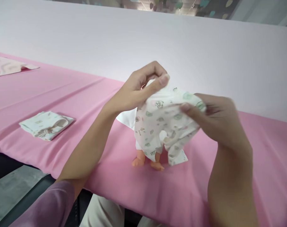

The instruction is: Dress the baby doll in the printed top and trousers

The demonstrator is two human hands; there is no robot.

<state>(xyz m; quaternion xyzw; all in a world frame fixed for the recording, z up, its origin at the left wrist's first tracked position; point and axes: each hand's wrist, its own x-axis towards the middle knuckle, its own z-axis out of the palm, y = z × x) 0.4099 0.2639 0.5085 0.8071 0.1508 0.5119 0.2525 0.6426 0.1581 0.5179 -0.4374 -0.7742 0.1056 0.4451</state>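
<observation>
Between my hands hangs a small white baby garment [153,123] with green leaf and pink prints; it looks like pants, though folds hide its full shape. My left hand [149,82] pinches its top edge between thumb and fingers. On the other side my right hand [214,116], slightly blurred, grips the same cloth with the thumb in front. Behind the garment lies a baby doll, of which the feet [145,160] and a bit of white clothing show below the cloth. The rest of the doll is hidden.
A folded printed cloth [46,124] with a tie lies left on the pink-covered table [74,91]. Farther left is a pale pink cloth item [13,66]. A white panel [86,37] stands along the table's back. My legs are below the front edge.
</observation>
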